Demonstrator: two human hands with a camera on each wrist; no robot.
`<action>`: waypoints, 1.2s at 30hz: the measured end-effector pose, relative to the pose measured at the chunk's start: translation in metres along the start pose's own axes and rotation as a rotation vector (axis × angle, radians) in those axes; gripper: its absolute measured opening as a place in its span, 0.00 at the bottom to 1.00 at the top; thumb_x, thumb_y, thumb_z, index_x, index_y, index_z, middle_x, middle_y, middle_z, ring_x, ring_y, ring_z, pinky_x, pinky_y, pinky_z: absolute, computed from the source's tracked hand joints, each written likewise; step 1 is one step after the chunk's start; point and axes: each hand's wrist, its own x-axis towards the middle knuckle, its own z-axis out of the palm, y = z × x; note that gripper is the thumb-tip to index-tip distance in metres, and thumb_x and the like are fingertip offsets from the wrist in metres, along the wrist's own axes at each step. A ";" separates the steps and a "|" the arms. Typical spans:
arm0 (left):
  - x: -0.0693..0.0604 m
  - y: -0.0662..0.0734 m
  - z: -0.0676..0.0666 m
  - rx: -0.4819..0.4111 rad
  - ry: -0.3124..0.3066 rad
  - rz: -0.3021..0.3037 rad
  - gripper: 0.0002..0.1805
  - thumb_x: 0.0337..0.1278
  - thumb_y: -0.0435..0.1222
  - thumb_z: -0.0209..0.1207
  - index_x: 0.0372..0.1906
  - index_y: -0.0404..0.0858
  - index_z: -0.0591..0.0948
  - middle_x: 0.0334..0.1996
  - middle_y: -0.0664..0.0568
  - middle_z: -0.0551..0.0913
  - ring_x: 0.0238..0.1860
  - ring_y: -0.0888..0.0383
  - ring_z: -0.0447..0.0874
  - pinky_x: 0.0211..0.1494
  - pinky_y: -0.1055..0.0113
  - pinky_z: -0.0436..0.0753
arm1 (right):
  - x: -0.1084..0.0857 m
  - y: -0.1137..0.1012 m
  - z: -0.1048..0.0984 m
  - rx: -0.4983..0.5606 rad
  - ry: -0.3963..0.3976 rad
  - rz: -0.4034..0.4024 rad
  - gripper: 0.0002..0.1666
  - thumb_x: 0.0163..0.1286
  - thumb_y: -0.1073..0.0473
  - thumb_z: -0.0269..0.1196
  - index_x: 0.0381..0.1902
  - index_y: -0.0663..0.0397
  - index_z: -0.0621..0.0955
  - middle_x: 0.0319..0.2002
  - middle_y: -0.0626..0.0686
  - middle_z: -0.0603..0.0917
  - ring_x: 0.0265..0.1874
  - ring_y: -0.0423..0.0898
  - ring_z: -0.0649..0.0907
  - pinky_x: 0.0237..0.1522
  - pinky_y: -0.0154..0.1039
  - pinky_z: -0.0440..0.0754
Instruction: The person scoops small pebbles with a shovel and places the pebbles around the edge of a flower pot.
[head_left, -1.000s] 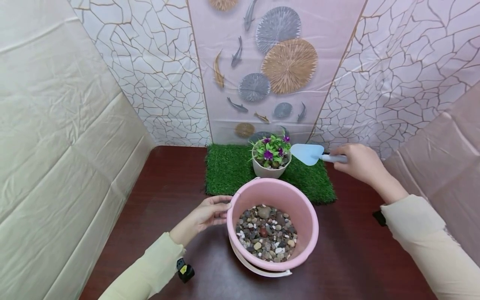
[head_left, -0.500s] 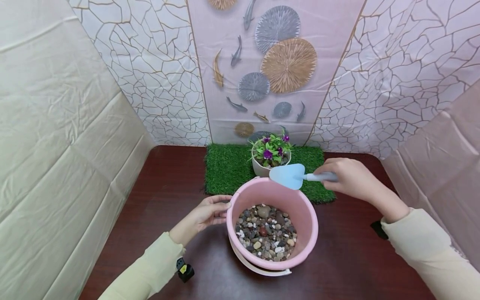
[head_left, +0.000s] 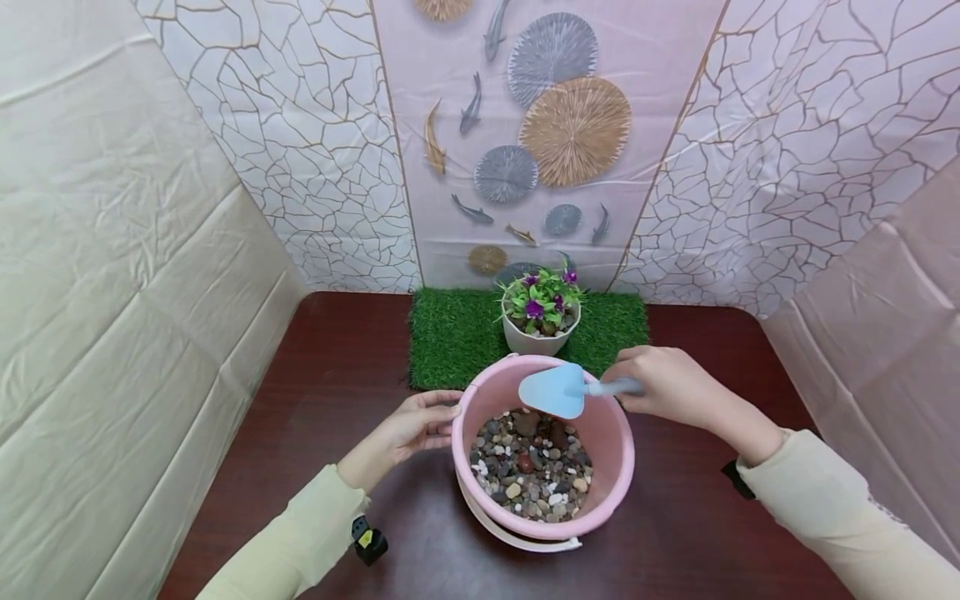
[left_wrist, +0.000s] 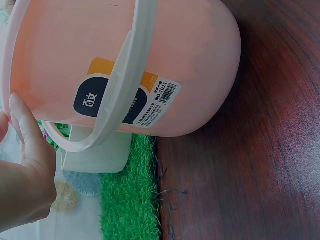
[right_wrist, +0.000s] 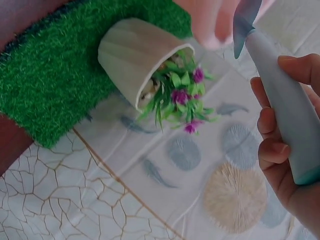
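My right hand [head_left: 670,385] grips the grey handle of a light blue trowel [head_left: 552,390]. Its blade is over the far inner side of a pink bucket [head_left: 619,467], above a bed of mixed pebbles [head_left: 531,479]. In the right wrist view the fingers and thumb wrap round the trowel handle [right_wrist: 285,105]. At the bucket's left side, my left hand [head_left: 415,427] rests its extended fingers against the rim. The left wrist view shows those fingers [left_wrist: 27,120] touching the rim of the bucket [left_wrist: 200,65], with the white bail handle [left_wrist: 120,80] hanging across its side.
Behind the bucket a white pot [head_left: 538,340] holds a plant with purple flowers [head_left: 542,298] and stones. It stands on a green turf mat [head_left: 450,342]. The dark red table [head_left: 337,358] meets patterned cloth at the back and plain cloth at both sides.
My right hand has brought the trowel from beside the flower pot leftward and nearer, over the bucket. The left hand and the bucket have stayed put.
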 end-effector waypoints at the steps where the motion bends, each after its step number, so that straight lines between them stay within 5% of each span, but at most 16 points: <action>1: 0.000 0.000 0.000 0.000 0.004 -0.004 0.17 0.61 0.28 0.53 0.55 0.36 0.74 0.22 0.57 0.85 0.24 0.66 0.84 0.32 0.74 0.85 | 0.000 -0.001 0.002 -0.001 -0.004 -0.011 0.12 0.46 0.67 0.70 0.30 0.46 0.86 0.26 0.42 0.80 0.23 0.35 0.75 0.23 0.32 0.75; 17: 0.001 -0.001 -0.001 -0.017 -0.017 0.014 0.17 0.61 0.27 0.52 0.55 0.36 0.74 0.23 0.57 0.84 0.24 0.66 0.83 0.32 0.74 0.85 | 0.011 -0.025 0.050 -0.074 -0.076 -0.183 0.13 0.44 0.69 0.69 0.19 0.43 0.81 0.22 0.44 0.77 0.20 0.39 0.75 0.16 0.31 0.68; 25: 0.001 0.000 0.000 -0.019 -0.013 0.000 0.17 0.61 0.27 0.53 0.55 0.36 0.74 0.22 0.57 0.84 0.23 0.66 0.83 0.31 0.73 0.85 | 0.016 -0.033 0.071 -0.065 -0.107 -0.282 0.14 0.38 0.70 0.68 0.20 0.45 0.83 0.24 0.45 0.81 0.25 0.42 0.78 0.22 0.34 0.76; 36: 0.003 -0.001 0.000 -0.026 -0.013 -0.008 0.17 0.62 0.27 0.52 0.55 0.36 0.74 0.22 0.56 0.84 0.22 0.67 0.82 0.30 0.74 0.85 | 0.021 -0.035 0.089 0.082 -0.144 -0.331 0.13 0.40 0.71 0.67 0.24 0.48 0.83 0.23 0.44 0.76 0.22 0.38 0.74 0.21 0.28 0.71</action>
